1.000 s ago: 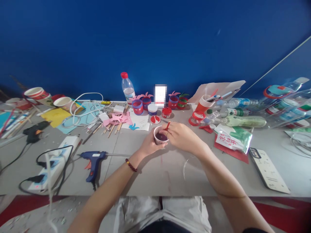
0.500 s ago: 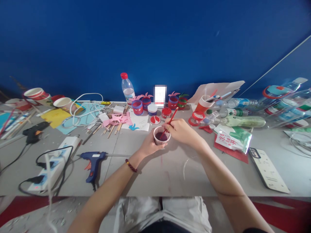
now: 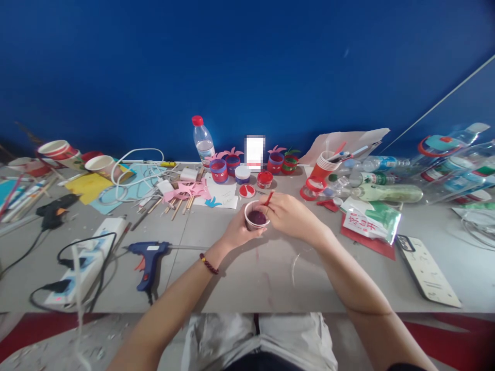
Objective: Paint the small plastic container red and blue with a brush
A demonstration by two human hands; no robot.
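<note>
Left hand (image 3: 236, 231) gripping paper cup (image 3: 250, 207) — right hand (image 3: 289, 214) pinching red stick (image 3: 269, 198) at rim.

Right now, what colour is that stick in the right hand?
The stick in the right hand is red; the head view shows it best.

1. Packet (image 3: 365, 219), well to the right of the right hand's fingers (image 3: 275, 206): large red Chinese characters, of which 白 and 开 can be read; the one before them is unclear.
2. White sheet (image 3: 227, 191), beyond and left of the left hand's fingers (image 3: 257, 233): faint handwriting, too small to read.
3. Red-capped bottle (image 3: 202, 139), farther beyond those left fingers: lettering blurred.
4. Phone (image 3: 429, 270), far right of the right fingers and closer to the person: dark marks, illegible.
5. Lying bottle (image 3: 381, 163), beyond and right of the right fingers: print unreadable.
</note>
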